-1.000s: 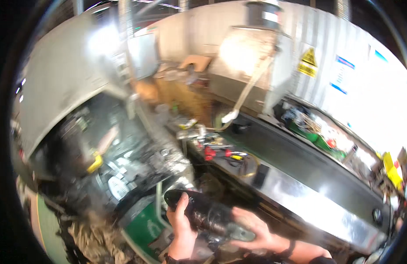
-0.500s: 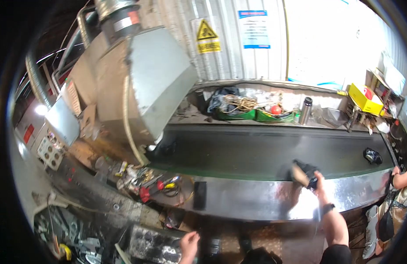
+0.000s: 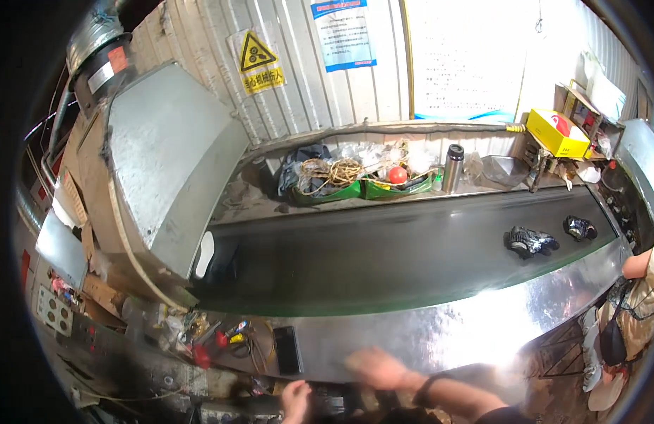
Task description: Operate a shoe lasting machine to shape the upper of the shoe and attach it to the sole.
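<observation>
My right hand [image 3: 375, 367] is blurred low over the shiny steel rim [image 3: 440, 332] of a black conveyor belt [image 3: 383, 254], fingers spread and nothing in them. Lower left of it, my left hand [image 3: 295, 399] touches a dark object [image 3: 335, 403] at the picture's bottom edge; whether it grips it is hidden. Two dark shoes lie on the belt at the right: one [image 3: 528, 242] nearer the middle, one [image 3: 579, 227] further right.
A big metal hood [image 3: 164, 162] covers the belt's left end. Behind the belt stand green trays [image 3: 369, 189] with rope and a red ball, and a steel flask [image 3: 452, 168]. A black phone [image 3: 286, 350] and small tools [image 3: 217, 338] lie on the near ledge. Another person [image 3: 634, 297] stands at the right.
My view swung from the cluttered left side to the belt. My right hand, which held a dark shoe over the belt, has drawn back to the near rim with nothing in it.
</observation>
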A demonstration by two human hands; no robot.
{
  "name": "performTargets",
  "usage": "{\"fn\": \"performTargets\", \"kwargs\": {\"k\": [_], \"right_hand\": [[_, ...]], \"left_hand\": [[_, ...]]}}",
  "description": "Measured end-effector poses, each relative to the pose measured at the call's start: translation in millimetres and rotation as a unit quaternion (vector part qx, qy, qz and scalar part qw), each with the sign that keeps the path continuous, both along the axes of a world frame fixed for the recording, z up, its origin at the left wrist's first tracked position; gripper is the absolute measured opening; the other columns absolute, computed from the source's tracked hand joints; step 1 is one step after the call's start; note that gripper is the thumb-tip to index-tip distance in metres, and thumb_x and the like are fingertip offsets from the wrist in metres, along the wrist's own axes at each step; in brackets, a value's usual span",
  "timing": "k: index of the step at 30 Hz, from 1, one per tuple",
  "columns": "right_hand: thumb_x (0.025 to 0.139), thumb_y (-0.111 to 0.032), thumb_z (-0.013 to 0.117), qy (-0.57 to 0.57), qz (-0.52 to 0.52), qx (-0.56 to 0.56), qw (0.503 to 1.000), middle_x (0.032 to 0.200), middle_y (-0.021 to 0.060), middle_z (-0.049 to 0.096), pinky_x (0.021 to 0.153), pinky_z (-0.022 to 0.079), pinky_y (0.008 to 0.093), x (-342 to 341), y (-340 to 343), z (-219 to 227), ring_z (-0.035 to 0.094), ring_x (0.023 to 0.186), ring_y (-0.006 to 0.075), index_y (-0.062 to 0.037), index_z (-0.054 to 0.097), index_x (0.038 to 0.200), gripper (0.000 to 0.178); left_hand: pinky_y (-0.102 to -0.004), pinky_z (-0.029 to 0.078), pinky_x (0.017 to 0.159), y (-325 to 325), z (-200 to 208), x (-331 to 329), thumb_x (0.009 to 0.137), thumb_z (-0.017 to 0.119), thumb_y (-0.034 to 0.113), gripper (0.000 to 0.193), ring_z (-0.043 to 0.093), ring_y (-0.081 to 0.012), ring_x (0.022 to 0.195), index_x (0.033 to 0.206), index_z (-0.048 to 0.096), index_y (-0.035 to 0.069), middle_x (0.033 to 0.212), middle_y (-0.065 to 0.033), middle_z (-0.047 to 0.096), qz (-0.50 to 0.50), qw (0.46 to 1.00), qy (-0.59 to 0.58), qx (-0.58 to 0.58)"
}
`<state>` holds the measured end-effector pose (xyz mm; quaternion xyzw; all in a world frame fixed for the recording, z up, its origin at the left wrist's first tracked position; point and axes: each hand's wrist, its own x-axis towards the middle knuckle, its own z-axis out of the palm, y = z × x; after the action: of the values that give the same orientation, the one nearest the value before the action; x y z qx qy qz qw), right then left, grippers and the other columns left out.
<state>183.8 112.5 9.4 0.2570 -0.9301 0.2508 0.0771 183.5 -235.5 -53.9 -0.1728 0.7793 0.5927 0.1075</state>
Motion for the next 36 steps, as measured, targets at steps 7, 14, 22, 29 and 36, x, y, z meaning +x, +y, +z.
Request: {"fn": "performTargets", "kwargs": {"k": [7, 14, 22, 29, 36], "right_hand": [[0.095, -0.035, 0.065, -0.285, -0.025, -0.113, 0.952, 0.135, 0.0181, 0.063, 0.097, 0.054, 0.0449, 22.0, 21.5, -19.4, 0.064, 0.115, 0.0407, -0.0163, 0.04, 0.153, 0.066], [0.088, -0.003, 0.06, -0.325, -0.321, -0.239, 0.857, 0.1, 0.0099, 0.077, 0.089, 0.059, 0.0339, -10.5, 39.5, 33.7, 0.075, 0.092, 0.021, -0.0143, 0.055, 0.146, 0.059], [0.099, -0.027, 0.066, -0.328, -0.271, -0.384, 0.82, 0.102, 0.009, 0.075, 0.084, 0.057, 0.0305, -95.4, 6.5, 42.0, 0.07, 0.084, 0.0136, -0.014, 0.046, 0.153, 0.059], [0.095, -0.027, 0.074, -0.391, -0.251, -0.666, 0.584, 0.138, -0.0005, 0.062, 0.096, 0.051, 0.0485, -164.9, -44.2, 45.3, 0.06, 0.117, 0.018, -0.0261, 0.025, 0.162, 0.083], [0.098, -0.017, 0.068, -0.324, -0.233, -0.596, 0.697, 0.138, 0.0056, 0.062, 0.091, 0.052, 0.0369, -168.4, -20.2, -25.4, 0.058, 0.122, 0.0211, -0.0205, 0.026, 0.162, 0.076]], "left_hand": [[-0.0351, 0.054, 0.083, 20.4, 29.1, -183.4, 0.083, 0.075, 0.007, 0.072, 0.063, -0.0187, 0.091, 0.146, 0.041, 0.008, 0.132, -0.0159, 0.054, -0.023, 0.978, 0.158, -0.134], [-0.032, 0.06, 0.071, -73.1, 28.3, -379.9, 0.084, 0.061, -0.012, 0.029, 0.068, -0.0192, 0.083, 0.11, 0.065, -0.001, 0.088, -0.0112, 0.068, 0.035, 0.962, 0.26, -0.072], [-0.048, 0.039, 0.115, -125.9, 69.9, -510.7, 0.072, 0.082, 0.016, 0.081, 0.039, -0.0413, 0.141, 0.144, 0.045, 0.005, 0.15, -0.0227, 0.041, -0.163, 0.886, -0.039, -0.433], [-0.0391, 0.051, 0.094, -45.6, 170.2, -500.7, 0.094, 0.071, 0.029, 0.037, 0.07, -0.0318, 0.105, 0.107, 0.073, -0.005, 0.106, -0.0212, 0.075, -0.342, 0.929, 0.127, -0.06], [-0.0413, 0.048, 0.101, -116.2, -12.4, -642.3, 0.096, 0.069, 0.036, 0.054, 0.062, -0.0328, 0.118, 0.132, 0.058, -0.002, 0.129, -0.022, 0.064, -0.17, 0.912, 0.262, -0.265]]}}
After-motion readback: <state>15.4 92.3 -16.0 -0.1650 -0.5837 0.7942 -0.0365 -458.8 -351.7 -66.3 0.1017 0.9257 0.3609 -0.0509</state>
